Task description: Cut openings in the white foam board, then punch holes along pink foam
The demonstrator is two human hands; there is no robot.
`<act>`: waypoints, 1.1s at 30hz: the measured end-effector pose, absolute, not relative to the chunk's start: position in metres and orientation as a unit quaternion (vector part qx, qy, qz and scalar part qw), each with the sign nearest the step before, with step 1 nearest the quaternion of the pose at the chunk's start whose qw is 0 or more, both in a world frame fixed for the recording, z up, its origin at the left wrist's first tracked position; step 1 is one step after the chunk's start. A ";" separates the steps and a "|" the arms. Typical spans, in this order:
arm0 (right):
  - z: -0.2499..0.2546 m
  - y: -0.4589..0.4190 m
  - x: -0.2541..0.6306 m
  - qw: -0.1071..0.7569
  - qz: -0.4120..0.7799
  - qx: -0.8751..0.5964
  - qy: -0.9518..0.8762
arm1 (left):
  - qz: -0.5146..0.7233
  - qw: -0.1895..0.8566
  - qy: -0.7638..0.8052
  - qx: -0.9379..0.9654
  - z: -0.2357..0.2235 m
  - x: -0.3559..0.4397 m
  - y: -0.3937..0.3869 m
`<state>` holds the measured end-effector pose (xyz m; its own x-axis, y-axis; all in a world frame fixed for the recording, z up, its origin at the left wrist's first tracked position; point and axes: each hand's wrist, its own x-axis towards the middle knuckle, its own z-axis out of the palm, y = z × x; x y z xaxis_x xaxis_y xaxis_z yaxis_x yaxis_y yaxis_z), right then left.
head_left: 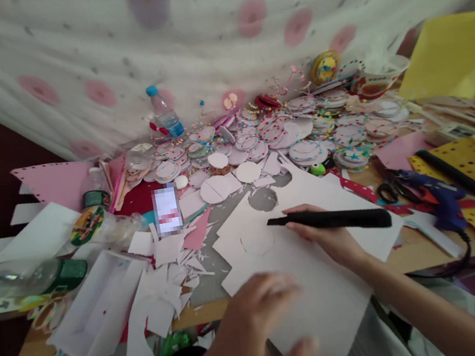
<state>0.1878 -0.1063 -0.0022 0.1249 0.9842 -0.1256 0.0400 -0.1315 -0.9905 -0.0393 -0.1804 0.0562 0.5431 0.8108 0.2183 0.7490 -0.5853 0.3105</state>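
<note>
The right hand point(328, 236) pinches a black marker point(329, 220) in its fingers, tip aimed left at a faint traced circle point(257, 240) on the white card sheet point(309, 287), which lies on the bench point(415, 249) partly overhanging the near edge. The left hand point(249, 338), blurred, rests flat on the sheet's near part, fingers loosely spread. If that hand lifts or slides, the overhanging sheet could shift and smear the line. Loose paper scraps point(174, 266) under the sheet's left edge could make the tip skip.
</note>
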 end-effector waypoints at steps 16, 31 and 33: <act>-0.011 -0.016 0.133 0.503 0.599 -0.471 -0.408 | 0.097 0.133 0.459 0.873 -0.013 0.001 -0.159; -0.017 -0.020 0.135 0.446 0.506 -0.499 -0.543 | 0.061 0.134 0.457 0.877 -0.013 0.003 -0.156; -0.017 -0.020 0.136 0.440 0.503 -0.499 -0.551 | 0.061 0.136 0.457 0.877 -0.013 0.003 -0.156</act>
<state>0.1358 -0.0201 -0.0175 -0.1139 0.9934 -0.0164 0.1075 -0.0041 -0.9942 0.0029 -0.1558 -0.0129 0.5753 0.8178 -0.0170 0.7844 -0.5457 0.2948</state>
